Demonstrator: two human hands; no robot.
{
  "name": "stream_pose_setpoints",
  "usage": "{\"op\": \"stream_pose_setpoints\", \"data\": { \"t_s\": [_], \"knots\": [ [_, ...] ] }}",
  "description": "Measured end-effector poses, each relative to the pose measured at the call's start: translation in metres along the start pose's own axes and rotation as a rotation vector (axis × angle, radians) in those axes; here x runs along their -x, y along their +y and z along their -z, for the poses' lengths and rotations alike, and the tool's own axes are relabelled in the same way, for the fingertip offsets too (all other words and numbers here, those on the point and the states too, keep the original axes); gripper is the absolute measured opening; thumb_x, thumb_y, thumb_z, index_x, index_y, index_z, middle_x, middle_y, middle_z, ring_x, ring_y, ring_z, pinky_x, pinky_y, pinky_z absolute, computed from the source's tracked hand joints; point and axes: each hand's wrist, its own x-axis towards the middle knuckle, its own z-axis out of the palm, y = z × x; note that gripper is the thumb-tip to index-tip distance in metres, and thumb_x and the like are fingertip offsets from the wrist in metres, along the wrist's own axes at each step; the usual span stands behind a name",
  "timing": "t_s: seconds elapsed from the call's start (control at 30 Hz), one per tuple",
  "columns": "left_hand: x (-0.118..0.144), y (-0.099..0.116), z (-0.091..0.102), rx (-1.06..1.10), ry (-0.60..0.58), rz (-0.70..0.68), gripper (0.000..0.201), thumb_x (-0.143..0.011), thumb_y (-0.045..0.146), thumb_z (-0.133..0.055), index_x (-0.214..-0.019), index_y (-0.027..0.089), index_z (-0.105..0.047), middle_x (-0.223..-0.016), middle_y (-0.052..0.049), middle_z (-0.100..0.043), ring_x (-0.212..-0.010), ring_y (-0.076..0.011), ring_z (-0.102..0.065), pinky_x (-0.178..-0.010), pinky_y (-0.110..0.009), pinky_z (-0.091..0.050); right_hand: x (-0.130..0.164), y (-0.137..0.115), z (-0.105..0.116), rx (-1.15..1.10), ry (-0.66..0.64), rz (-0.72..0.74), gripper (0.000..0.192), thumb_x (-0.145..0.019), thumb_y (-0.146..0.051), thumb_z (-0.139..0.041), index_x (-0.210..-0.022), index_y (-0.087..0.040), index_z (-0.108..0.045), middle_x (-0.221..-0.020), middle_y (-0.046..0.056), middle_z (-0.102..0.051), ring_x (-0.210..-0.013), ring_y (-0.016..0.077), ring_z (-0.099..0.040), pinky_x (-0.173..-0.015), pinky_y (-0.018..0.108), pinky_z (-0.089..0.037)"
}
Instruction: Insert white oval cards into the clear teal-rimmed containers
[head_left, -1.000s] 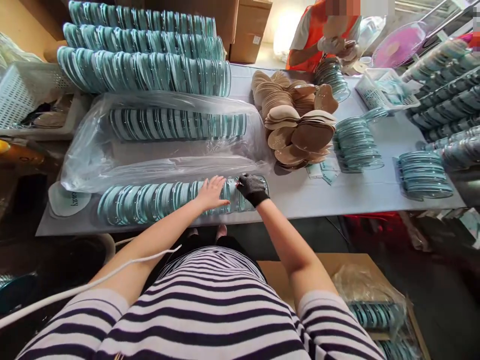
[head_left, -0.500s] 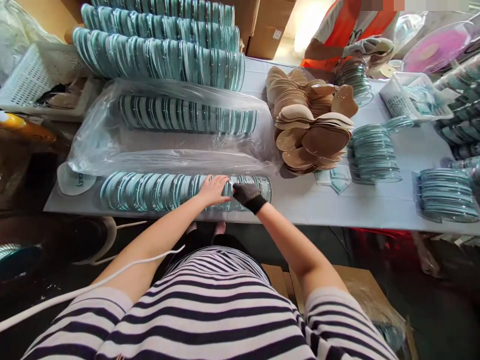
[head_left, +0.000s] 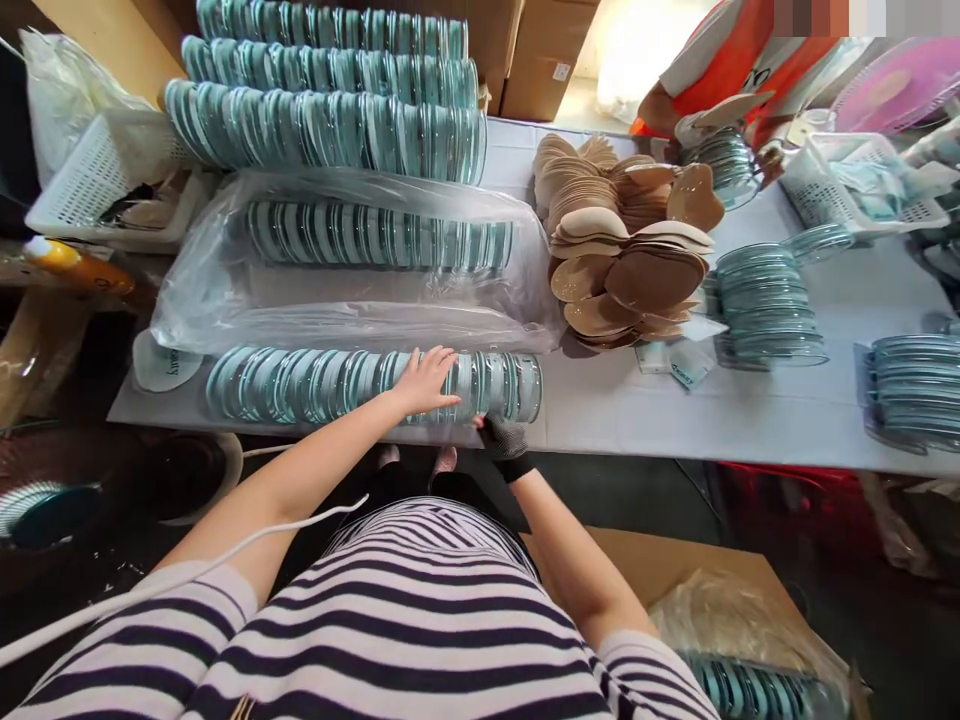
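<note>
A long row of clear, teal-tinted plastic packs (head_left: 322,385) stands on edge along the front of the table. My bare left hand (head_left: 429,383) lies on top of this row right of its middle, open, with its fingers spread. My right hand (head_left: 504,440), in a dark dotted glove with bare fingertips, is low at the front side of the row, by the table edge. Its fingers look curled, and whatever they may hold is hidden. Behind the row lies a clear plastic bag (head_left: 202,280) with another row of packs (head_left: 375,237) in it.
More rows of packs (head_left: 322,130) stand at the back left. Beige pad shapes (head_left: 652,280) are heaped right of the bag, beside stacked packs (head_left: 769,305). White baskets (head_left: 90,190) sit at left and right. A co-worker in an orange vest (head_left: 709,70) handles packs behind.
My right hand has moved from the top of the row down to its front side, near the table edge. The left hand stays on the row. The view has shifted slightly.
</note>
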Motion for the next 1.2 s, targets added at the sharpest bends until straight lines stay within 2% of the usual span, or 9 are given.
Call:
{"op": "stream_pose_setpoints", "data": {
  "t_s": [0.1,0.2,0.33,0.5,0.67,0.83,1.0,1.1,1.2],
  "knots": [
    [-0.01,0.014,-0.006,0.009,0.034,-0.049,0.084,-0.082,0.058,-0.056,-0.15,0.019,-0.025,-0.156,-0.012,-0.028,-0.146,-0.0302,-0.017,-0.118,-0.057,-0.008,-0.032,0.014,0.058,0.098,0.137,-0.071,0.046,-0.101,-0.035,-0.024,-0.13,-0.019,-0.056,-0.126,0.013,-0.062,-0.114,0.0218,-0.059,-0.09,0.029,-0.044],
    [-0.021,0.026,-0.012,0.007,0.022,-0.065,0.077,-0.084,0.058,-0.054,-0.149,0.023,-0.029,-0.154,-0.009,-0.033,-0.143,-0.0287,-0.024,-0.118,-0.056,-0.011,-0.084,0.014,0.106,0.274,-0.104,-0.067,0.038,-0.096,-0.032,-0.041,-0.122,-0.016,-0.063,-0.119,0.016,-0.065,-0.108,0.0253,-0.062,-0.085,0.031,-0.047],
    [-0.026,0.029,-0.015,-0.01,0.023,-0.077,0.073,-0.084,0.058,-0.055,-0.147,0.028,-0.034,-0.152,-0.007,-0.038,-0.14,-0.0287,-0.031,-0.116,-0.055,-0.015,-0.138,0.003,0.127,0.32,-0.313,0.018,0.034,-0.081,-0.029,-0.065,-0.109,-0.011,-0.07,-0.106,0.015,-0.071,-0.094,0.0234,-0.067,-0.079,0.028,-0.05],
    [-0.027,0.025,-0.014,-0.008,0.025,-0.081,0.072,-0.082,0.061,-0.056,-0.144,0.028,-0.039,-0.149,-0.007,-0.041,-0.138,-0.0299,-0.033,-0.115,-0.055,-0.018,-0.145,-0.01,0.125,0.364,-0.345,0.149,0.031,-0.077,-0.024,-0.068,-0.104,-0.009,-0.072,-0.105,0.016,-0.071,-0.1,0.0272,-0.066,-0.086,0.034,-0.05],
    [-0.027,0.025,-0.013,0.021,0.031,-0.076,0.073,-0.079,0.057,-0.06,-0.143,0.03,-0.039,-0.148,-0.006,-0.042,-0.136,-0.0302,-0.034,-0.115,-0.055,-0.019,-0.092,0.0,0.114,0.346,-0.193,0.205,0.032,-0.09,-0.025,-0.049,-0.115,-0.017,-0.067,-0.113,0.017,-0.068,-0.108,0.0293,-0.062,-0.089,0.041,-0.047],
    [-0.027,0.026,-0.013,0.027,0.034,-0.082,0.072,-0.08,0.057,-0.059,-0.144,0.03,-0.038,-0.146,-0.007,-0.044,-0.135,-0.0294,-0.036,-0.114,-0.055,-0.019,-0.014,0.022,0.048,0.181,-0.127,0.112,0.038,-0.097,-0.03,-0.034,-0.119,-0.019,-0.064,-0.109,0.015,-0.069,-0.099,0.0277,-0.065,-0.082,0.037,-0.05],
    [-0.024,0.026,-0.011,0.014,0.034,-0.078,0.072,-0.08,0.055,-0.059,-0.144,0.029,-0.038,-0.146,-0.008,-0.044,-0.135,-0.0292,-0.036,-0.115,-0.056,-0.017,0.015,0.02,-0.02,0.036,-0.148,-0.015,0.035,-0.097,-0.027,-0.038,-0.119,-0.02,-0.065,-0.115,0.012,-0.068,-0.1,0.0252,-0.066,-0.081,0.033,-0.051],
    [-0.021,0.03,-0.007,0.003,-0.003,-0.057,0.072,-0.081,0.052,-0.06,-0.144,0.028,-0.037,-0.148,-0.009,-0.041,-0.138,-0.031,-0.032,-0.115,-0.057,-0.016,0.02,0.021,-0.021,-0.013,-0.091,-0.017,0.032,-0.097,-0.03,-0.042,-0.112,-0.019,-0.068,-0.112,0.01,-0.07,-0.098,0.0229,-0.066,-0.081,0.029,-0.05],
    [-0.023,0.044,-0.005,-0.01,-0.006,-0.092,0.076,-0.082,0.051,-0.06,-0.148,0.025,-0.032,-0.153,-0.011,-0.034,-0.144,-0.032,-0.021,-0.116,-0.059,-0.011,0.015,0.037,0.015,-0.032,0.021,-0.062,0.039,-0.1,-0.034,-0.033,-0.113,-0.018,-0.067,-0.115,0.01,-0.069,-0.104,0.0211,-0.064,-0.086,0.028,-0.048]
  ]
}}
